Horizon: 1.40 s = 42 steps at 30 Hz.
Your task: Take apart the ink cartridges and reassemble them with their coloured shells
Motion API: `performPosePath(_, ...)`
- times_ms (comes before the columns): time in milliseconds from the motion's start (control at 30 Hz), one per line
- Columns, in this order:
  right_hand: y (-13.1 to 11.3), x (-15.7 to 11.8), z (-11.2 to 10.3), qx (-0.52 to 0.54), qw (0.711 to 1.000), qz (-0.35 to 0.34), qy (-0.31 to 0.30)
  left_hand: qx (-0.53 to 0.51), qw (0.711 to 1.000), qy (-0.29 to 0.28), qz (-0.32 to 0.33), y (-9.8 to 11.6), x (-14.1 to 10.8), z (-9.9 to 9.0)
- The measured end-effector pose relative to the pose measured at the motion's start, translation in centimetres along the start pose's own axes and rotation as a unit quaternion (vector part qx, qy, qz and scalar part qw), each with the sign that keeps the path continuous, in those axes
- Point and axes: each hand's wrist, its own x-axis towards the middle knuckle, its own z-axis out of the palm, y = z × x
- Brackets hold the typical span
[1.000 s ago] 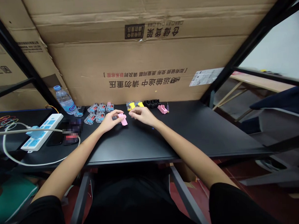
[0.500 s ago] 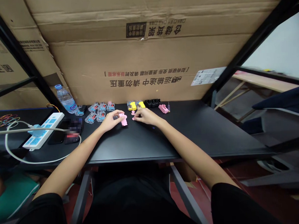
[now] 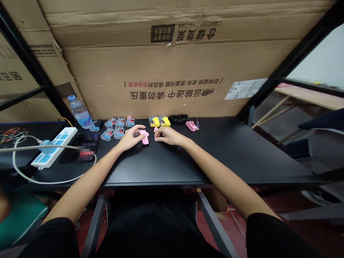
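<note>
Between the thumb and fingers of my left hand (image 3: pixel 132 138) is a flat pink plastic piece (image 3: pixel 144 137), held just over the black desk. My right hand (image 3: pixel 168 136) is beside it, its fingertips pinched together at the desktop around a small pink part (image 3: pixel 156 138) that is mostly covered. Just beyond those fingertips lie small pink rings (image 3: pixel 156 129). Farther right rests a pink plastic housing (image 3: pixel 191 125), with a small screwdriver-like tool (image 3: pixel 197 124) standing next to it.
Clear plastic cases with red and blue parts (image 3: pixel 110 128) sit left of my hands. Yellow-and-clear pieces (image 3: pixel 159 121) and black parts (image 3: pixel 179 119) line the cardboard (image 3: pixel 158 65). A water bottle (image 3: pixel 80 112), a power strip (image 3: pixel 54 147) and a white cable (image 3: pixel 55 182) are at the left.
The whole view has shifted slightly, so things appear a little farther right. My right fingertips have closed over the small pink part on the desk; my left hand keeps its hold.
</note>
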Motion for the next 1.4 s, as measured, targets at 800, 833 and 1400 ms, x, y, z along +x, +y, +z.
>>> performPosePath(800, -3.1, 0.3, 2.1, 0.284, 0.956, 0.032, 0.073, 0.051, 0.999, -0.004, 0.017, 0.4, 0.1, 0.0)
performPosePath(833, -3.1, 0.3, 2.0, 0.289, 0.954, 0.035, 0.072, 0.05, 0.999, -0.003, 0.014, 0.4, 0.1, 0.0)
performPosePath(1400, -3.3, 0.0, 1.7, 0.274, 0.959, 0.022, 0.072, 0.062, 0.998, -0.007, 0.024, 0.6, 0.1, -0.2)
